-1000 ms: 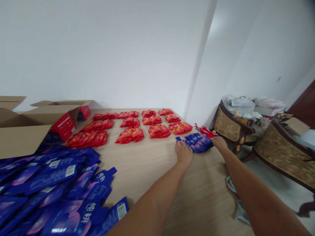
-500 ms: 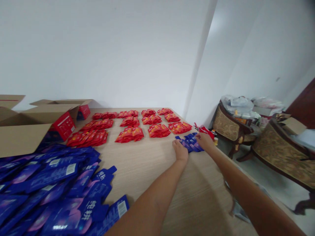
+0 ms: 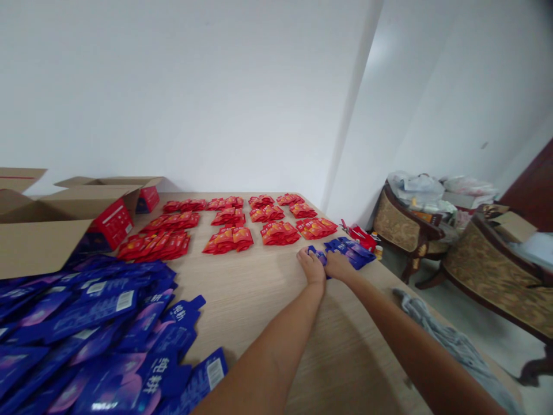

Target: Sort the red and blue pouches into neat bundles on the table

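Right hand [image 3: 337, 266] shifted left since a second ago, now beside left hand [image 3: 311, 266]; both press palm-down, fingers loosely spread, on near end of blue packets [image 3: 348, 251] by table's [image 3: 259, 294] right edge. Fan looks tighter. Red packets [image 3: 276, 230] just behind, untouched.

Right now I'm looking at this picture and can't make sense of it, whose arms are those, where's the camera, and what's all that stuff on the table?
The camera sits on a person's head, looking forward and down, so the two bare arms are their own. Left hand and right hand rest side by side on a small stack of blue packets near the far right edge of the wooden table. Whether they grip it is unclear. Beyond lie red packets in rows, nearer left a big heap of blue packets and open cardboard boxes.
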Tool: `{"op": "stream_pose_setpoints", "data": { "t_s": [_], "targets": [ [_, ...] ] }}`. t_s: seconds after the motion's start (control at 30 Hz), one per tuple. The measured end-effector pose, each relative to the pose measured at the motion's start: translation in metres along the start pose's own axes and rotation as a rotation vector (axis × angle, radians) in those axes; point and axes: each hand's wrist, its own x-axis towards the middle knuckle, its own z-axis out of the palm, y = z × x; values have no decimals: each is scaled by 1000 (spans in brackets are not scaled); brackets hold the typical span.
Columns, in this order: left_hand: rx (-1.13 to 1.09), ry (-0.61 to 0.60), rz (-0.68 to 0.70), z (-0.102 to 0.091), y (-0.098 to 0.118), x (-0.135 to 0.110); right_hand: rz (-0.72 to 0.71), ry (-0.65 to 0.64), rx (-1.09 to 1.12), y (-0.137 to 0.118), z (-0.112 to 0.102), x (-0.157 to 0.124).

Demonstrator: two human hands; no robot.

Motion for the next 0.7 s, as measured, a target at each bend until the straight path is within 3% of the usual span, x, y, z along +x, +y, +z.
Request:
{"op": "stream_pose_setpoints", "data": {
  "t_s": [0.17, 0.3, 0.4, 0.57, 0.7],
  "targets": [
    [-23, 14, 9, -4, 2, -1, 53, 6, 128, 5, 3, -1],
    [-19, -29, -7, -6, 6, -1, 129, 56, 185, 27, -7, 5],
    [2, -139, 37, -6, 9, -5, 238, 108, 182, 55, -21, 15],
    [141, -421, 287, -7, 15, -14, 346, 108, 158, 94, -36, 33],
    [333, -507, 422, -7, 17, -19, 359, 108, 133, 108, -43, 45]
  ]
}}
